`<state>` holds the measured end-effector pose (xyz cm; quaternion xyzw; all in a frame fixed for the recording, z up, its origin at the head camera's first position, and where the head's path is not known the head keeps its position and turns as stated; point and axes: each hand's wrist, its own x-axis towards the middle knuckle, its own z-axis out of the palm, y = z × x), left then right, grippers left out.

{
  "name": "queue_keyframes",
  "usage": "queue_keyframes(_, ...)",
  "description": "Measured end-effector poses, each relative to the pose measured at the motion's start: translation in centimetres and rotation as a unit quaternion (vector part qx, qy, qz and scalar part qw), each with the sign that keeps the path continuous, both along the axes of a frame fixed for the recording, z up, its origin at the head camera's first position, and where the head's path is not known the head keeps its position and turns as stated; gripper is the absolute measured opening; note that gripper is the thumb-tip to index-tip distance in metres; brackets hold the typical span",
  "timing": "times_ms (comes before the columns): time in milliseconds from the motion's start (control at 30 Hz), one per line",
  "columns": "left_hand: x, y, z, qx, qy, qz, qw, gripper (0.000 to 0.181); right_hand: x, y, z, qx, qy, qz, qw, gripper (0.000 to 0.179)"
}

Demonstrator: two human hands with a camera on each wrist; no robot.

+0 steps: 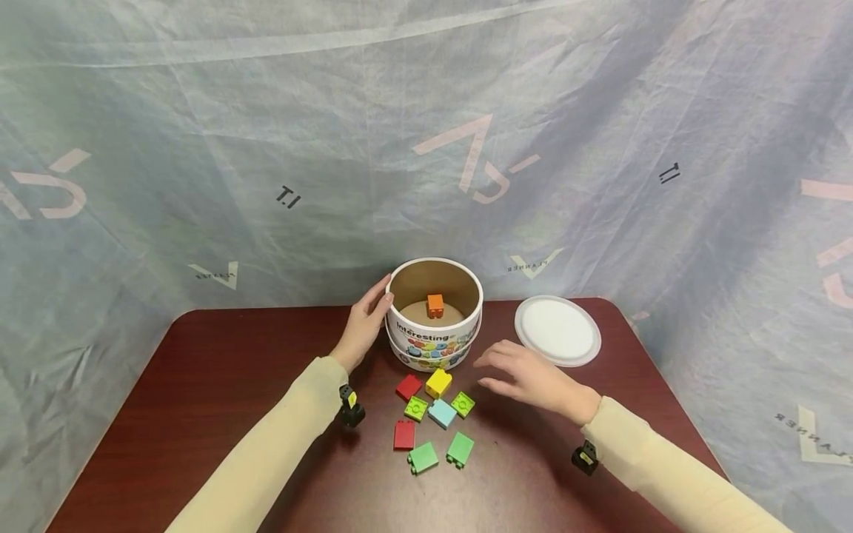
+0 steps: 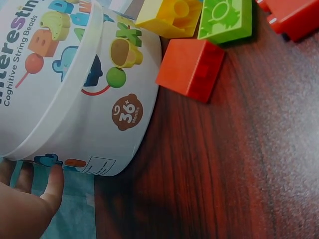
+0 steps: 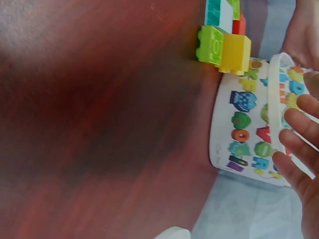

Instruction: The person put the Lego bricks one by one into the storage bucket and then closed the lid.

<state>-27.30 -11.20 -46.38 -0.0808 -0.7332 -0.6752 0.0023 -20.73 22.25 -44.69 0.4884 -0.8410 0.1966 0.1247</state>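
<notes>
Block (image 1: 435,305), orange, inside bucket (image 1: 426,340), head view only; left hand (image 1: 362,324) loose-fingered against bucket, right hand (image 1: 529,376) wide

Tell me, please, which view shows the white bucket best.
The head view: the bucket fits whole in frame, inside visible. Both wrist views crop its printed wall; in the right one, the right hand covers part.

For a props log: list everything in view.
Table: 1, dark brown, foreground
Cloth: 1, grey, behind table
Bucket: 1, white, table's back
Orange block: 1, orange, inside bucket
Lid: 1, white, bucket's right
Yellow block: 1, yellow, before bucket
Red blocks: 2, red, table, leftmost
Blue block: 1, light blue, amid others
Lime pieces: 2, lime, flanking it
Green blocks: 2, green, nearest camera
Wrist cameras: 2, black, wrists
Sleeves: 2, cream, arms
Left hand: 1, bare, touching bucket
Right hand: 1, bare, beside bucket
</notes>
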Motion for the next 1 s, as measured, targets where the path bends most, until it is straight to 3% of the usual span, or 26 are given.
queue_keyframes(500,-0.1,-0.2,-0.4,0.008,0.003,-0.010,0.9999,0.053,0.7,-0.3,-3.9,0.036,-0.056,-0.012,0.9977,0.034)
queue_keyframes(700,-0.1,-0.1,-0.3,0.009,0.002,-0.008,0.9999,0.053,0.9,-0.6,-4.6,0.058,-0.078,-0.016,0.9951,0.039)
queue_keyframes(1000,-0.1,-0.1,-0.2,0.005,0.000,-0.005,1.0000,0.052,0.6,-1.0,-5.2,0.076,-0.072,0.009,0.9944,0.042)
